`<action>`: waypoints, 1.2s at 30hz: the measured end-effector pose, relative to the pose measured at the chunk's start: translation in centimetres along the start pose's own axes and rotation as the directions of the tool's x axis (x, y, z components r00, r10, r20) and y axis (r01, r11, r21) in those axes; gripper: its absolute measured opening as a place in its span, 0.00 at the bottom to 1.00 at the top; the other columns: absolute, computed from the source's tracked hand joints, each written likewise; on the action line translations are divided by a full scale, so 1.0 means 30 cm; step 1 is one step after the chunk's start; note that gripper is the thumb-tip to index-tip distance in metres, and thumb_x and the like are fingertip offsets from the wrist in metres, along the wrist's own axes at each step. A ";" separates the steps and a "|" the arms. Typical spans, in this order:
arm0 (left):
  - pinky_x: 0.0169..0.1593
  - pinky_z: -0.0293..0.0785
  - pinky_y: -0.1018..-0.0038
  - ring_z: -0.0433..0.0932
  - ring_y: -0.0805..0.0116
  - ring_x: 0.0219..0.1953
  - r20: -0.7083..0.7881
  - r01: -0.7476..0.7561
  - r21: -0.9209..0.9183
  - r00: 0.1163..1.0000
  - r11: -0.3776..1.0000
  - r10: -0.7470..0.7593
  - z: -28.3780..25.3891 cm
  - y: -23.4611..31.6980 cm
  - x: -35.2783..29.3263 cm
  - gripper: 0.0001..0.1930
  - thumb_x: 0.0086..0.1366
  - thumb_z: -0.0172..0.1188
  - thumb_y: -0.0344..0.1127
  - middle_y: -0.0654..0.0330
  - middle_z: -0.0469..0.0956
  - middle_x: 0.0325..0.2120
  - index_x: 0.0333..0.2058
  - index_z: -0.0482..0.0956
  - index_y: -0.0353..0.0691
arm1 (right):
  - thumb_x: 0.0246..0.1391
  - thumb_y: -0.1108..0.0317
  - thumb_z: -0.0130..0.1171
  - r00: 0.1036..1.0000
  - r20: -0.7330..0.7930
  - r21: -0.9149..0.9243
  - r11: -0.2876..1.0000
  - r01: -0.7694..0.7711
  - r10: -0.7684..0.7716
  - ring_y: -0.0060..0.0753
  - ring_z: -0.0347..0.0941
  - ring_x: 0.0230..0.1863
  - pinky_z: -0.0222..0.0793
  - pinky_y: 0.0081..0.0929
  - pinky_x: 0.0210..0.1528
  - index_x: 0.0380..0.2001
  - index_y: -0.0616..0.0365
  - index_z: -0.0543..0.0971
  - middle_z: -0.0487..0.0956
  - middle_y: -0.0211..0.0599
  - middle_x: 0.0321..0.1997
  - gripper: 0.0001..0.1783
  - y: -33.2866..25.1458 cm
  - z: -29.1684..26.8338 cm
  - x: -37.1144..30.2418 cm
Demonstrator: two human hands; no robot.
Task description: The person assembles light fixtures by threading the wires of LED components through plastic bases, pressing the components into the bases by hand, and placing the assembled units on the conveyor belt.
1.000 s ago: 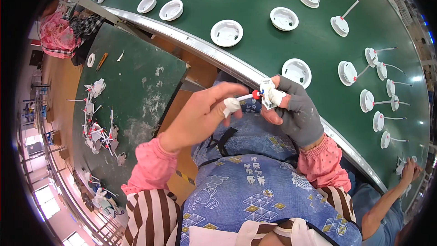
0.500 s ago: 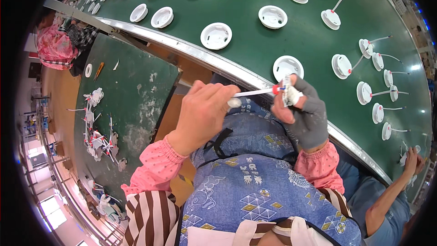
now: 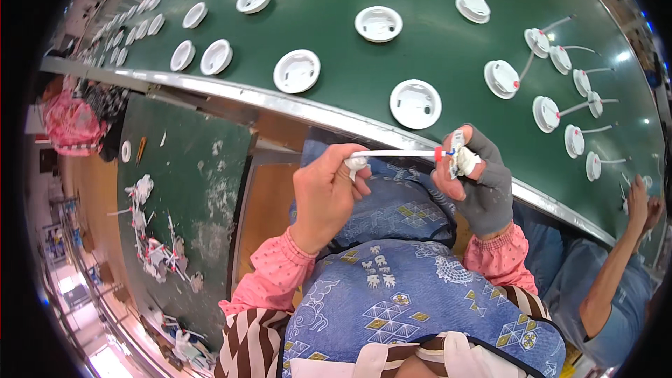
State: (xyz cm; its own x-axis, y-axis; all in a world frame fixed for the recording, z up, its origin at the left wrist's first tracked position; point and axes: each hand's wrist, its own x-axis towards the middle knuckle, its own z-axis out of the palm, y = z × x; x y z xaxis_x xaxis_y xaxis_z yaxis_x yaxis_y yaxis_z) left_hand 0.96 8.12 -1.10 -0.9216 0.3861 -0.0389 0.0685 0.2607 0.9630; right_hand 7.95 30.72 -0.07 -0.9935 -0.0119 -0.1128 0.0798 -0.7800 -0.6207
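Before my body, both hands hold a short white cable (image 3: pixel 397 153) nearly level between them. My left hand (image 3: pixel 323 196), bare, pinches its left end, with a small white lump (image 3: pixel 357 164) at the fingertips. My right hand (image 3: pixel 485 185), in a grey fingerless glove, grips the other end, where a red collar (image 3: pixel 439 155) sits on the cable. A bit of blue shows beside the collar. A small white piece with print (image 3: pixel 456 141) and a soft white wad (image 3: pixel 467 162) are between the right fingers; their exact kind is unclear.
White round dishes (image 3: pixel 297 71) and white discs with upright cables (image 3: pixel 473 7) stand on the green work surface (image 3: pixel 343 49) behind its metal edge. At left, a green side table (image 3: pixel 189 147) holds tangled red-and-white cable parts (image 3: pixel 154 245). A co-worker's arms (image 3: pixel 616 259) reach in at right.
The whole view has shifted and turned slightly. My left hand has turned thumb side up, and the cable lies more level. My right hand keeps its grip.
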 end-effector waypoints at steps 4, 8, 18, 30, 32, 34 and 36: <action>0.29 0.76 0.75 0.83 0.66 0.26 0.013 -0.425 0.455 0.882 0.783 0.471 0.022 -0.055 0.044 0.08 0.70 0.53 0.23 0.54 0.80 0.26 0.43 0.81 0.37 | 0.52 0.66 0.62 0.957 -0.104 -0.085 0.961 0.264 -0.272 0.22 0.64 0.19 0.55 0.20 0.23 0.43 0.64 0.73 0.73 0.36 0.30 0.18 -0.123 -0.032 -0.078; 0.30 0.74 0.66 0.78 0.54 0.27 0.257 -0.674 0.540 0.702 0.504 0.665 -0.018 -0.016 0.120 0.16 0.55 0.58 0.17 0.56 0.78 0.28 0.43 0.79 0.34 | 0.53 0.68 0.60 0.913 -0.129 -0.170 0.916 0.364 -0.387 0.22 0.63 0.19 0.55 0.20 0.23 0.44 0.66 0.73 0.71 0.34 0.29 0.17 -0.208 -0.091 -0.124; 0.58 0.65 0.58 0.69 0.48 0.55 0.160 -0.380 0.631 0.917 0.676 0.366 0.181 0.049 0.297 0.36 0.47 0.73 0.35 0.52 0.74 0.48 0.58 0.73 0.37 | 0.56 0.68 0.55 0.888 -0.157 -0.173 0.898 0.405 -0.431 0.21 0.60 0.22 0.53 0.21 0.26 0.50 0.66 0.71 0.69 0.34 0.27 0.20 -0.246 -0.158 -0.134; 0.60 0.62 0.54 0.65 0.46 0.65 0.281 -0.517 0.572 0.853 0.637 0.440 0.191 0.064 0.322 0.43 0.46 0.72 0.35 0.47 0.72 0.57 0.64 0.68 0.38 | 0.55 0.66 0.56 0.892 -0.211 -0.246 0.905 0.347 -0.400 0.21 0.61 0.21 0.54 0.22 0.26 0.49 0.67 0.72 0.69 0.35 0.27 0.20 -0.243 -0.172 -0.109; 0.60 0.63 0.56 0.67 0.47 0.62 0.205 -0.413 0.665 0.902 0.622 0.380 0.245 0.038 0.305 0.41 0.45 0.74 0.38 0.46 0.72 0.53 0.60 0.71 0.38 | 0.54 0.66 0.56 0.891 -0.194 -0.229 0.903 0.365 -0.409 0.21 0.61 0.21 0.54 0.22 0.26 0.48 0.68 0.72 0.70 0.35 0.27 0.20 -0.245 -0.167 -0.100; 0.59 0.62 0.55 0.66 0.47 0.63 0.211 -0.379 0.657 0.922 0.651 0.324 0.251 0.036 0.334 0.39 0.44 0.74 0.38 0.50 0.73 0.53 0.58 0.72 0.39 | 0.55 0.66 0.56 0.896 -0.202 -0.241 0.907 0.345 -0.394 0.22 0.61 0.21 0.54 0.22 0.26 0.47 0.68 0.72 0.70 0.35 0.27 0.20 -0.243 -0.165 -0.100; 0.60 0.61 0.52 0.63 0.47 0.65 0.422 -0.564 0.588 0.825 0.580 0.375 0.209 0.059 0.369 0.40 0.44 0.73 0.35 0.55 0.73 0.54 0.60 0.72 0.42 | 0.55 0.66 0.56 0.900 -0.211 -0.249 0.911 0.328 -0.381 0.22 0.61 0.20 0.54 0.22 0.26 0.47 0.68 0.72 0.70 0.36 0.27 0.19 -0.244 -0.155 -0.100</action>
State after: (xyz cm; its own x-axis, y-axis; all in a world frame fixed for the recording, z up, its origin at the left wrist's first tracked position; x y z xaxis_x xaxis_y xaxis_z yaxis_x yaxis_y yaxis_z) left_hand -6.73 18.40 -1.50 -0.5736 0.7901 0.2161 0.7843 0.4536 0.4232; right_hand 10.73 39.37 1.22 -0.9076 0.4188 -0.0287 -0.2327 -0.5587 -0.7960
